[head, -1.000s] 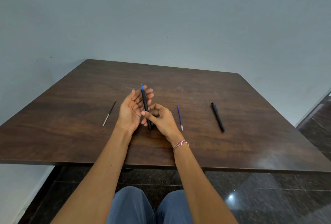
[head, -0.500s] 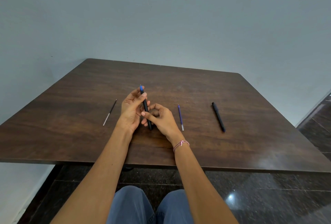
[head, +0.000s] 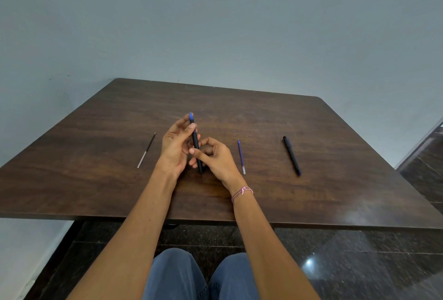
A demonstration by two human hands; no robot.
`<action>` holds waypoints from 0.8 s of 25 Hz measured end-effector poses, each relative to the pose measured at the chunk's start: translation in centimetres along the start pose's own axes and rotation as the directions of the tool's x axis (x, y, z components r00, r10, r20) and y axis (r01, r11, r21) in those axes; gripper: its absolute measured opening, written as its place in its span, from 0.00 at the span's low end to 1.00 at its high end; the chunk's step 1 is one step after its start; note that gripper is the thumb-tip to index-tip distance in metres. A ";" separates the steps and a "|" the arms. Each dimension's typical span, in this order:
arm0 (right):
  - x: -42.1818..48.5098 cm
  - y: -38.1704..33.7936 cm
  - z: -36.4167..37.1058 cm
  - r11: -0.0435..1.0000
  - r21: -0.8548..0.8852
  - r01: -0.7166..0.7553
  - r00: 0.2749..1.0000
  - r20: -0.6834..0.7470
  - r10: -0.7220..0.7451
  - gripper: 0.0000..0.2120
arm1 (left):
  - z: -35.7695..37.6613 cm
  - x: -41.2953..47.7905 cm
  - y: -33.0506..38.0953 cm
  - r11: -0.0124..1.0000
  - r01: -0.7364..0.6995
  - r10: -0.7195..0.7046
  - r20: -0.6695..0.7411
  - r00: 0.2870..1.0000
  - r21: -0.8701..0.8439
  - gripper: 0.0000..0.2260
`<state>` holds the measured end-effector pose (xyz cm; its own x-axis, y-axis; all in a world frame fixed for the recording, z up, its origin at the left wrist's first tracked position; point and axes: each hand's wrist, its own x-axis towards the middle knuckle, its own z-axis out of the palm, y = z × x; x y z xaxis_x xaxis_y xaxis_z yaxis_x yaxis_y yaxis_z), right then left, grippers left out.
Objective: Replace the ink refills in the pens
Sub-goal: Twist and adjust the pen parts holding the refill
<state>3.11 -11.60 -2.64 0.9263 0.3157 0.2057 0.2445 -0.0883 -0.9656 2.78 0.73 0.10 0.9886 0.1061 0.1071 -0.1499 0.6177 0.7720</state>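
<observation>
Knees in blue jeans (head: pixel 199 275) are cut off by the bottom edge, and both bare forearms reach forward from there over the near table edge. A pink beaded bracelet (head: pixel 242 192) sits on the right wrist. The right hand (head: pixel 215 158) is curled, thumb and fingers pinching the lower part of a black pen (head: pixel 196 142). The fingers hide that stretch of the barrel, and whether its lower end touches the wood cannot be told. The left hand (head: pixel 176 146) is half closed round the upper part, thumb tip pressed to the barrel just below the blue end (head: pixel 191 115), which pokes out above the fingers. The pen stands tilted between the two hands.

Just right of the right hand lies a blue refill (head: pixel 241 156), and further right a second pen (head: pixel 292 155), all black. Left of the left hand lies a thin refill (head: pixel 146 150), dark with a pale near end. These three rest flat on the dark brown wooden table (head: pixel 263 112). Dark polished floor tiles (head: pixel 359 263) show below it, and a plain grey-blue wall (head: pixel 215 24) rises behind.
</observation>
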 end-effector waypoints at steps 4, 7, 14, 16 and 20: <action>0.1 0.2 0.0 1.000 0.002 0.002 1.000 0.008 -0.002 0.06 | -0.2 0.2 0.0 1.000 0.023 -0.024 0.025 0.999 0.007 0.13; 0.2 0.3 0.0 1.000 -0.003 0.000 1.000 -0.007 0.000 0.06 | -0.5 0.3 -0.1 0.996 0.077 -0.075 0.057 0.996 -0.044 0.15; 0.2 0.2 0.0 1.000 0.010 -0.007 1.000 0.001 0.007 0.06 | -0.1 0.1 0.1 0.999 0.033 -0.033 -0.012 0.999 0.004 0.07; 0.2 0.2 0.0 1.000 0.009 -0.004 1.000 0.002 0.004 0.06 | 0.0 0.1 0.0 1.000 0.024 -0.024 -0.013 1.000 0.014 0.07; 0.1 0.1 0.1 1.000 0.009 -0.003 1.000 -0.005 0.004 0.06 | -0.3 0.1 0.0 0.999 0.052 -0.052 0.055 0.997 0.013 0.12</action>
<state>3.19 -11.51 -2.76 0.9285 0.3109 0.2031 0.2388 -0.0811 -0.9677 2.91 1.03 -0.07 0.9944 0.0308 0.1007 -0.0984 0.6123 0.7845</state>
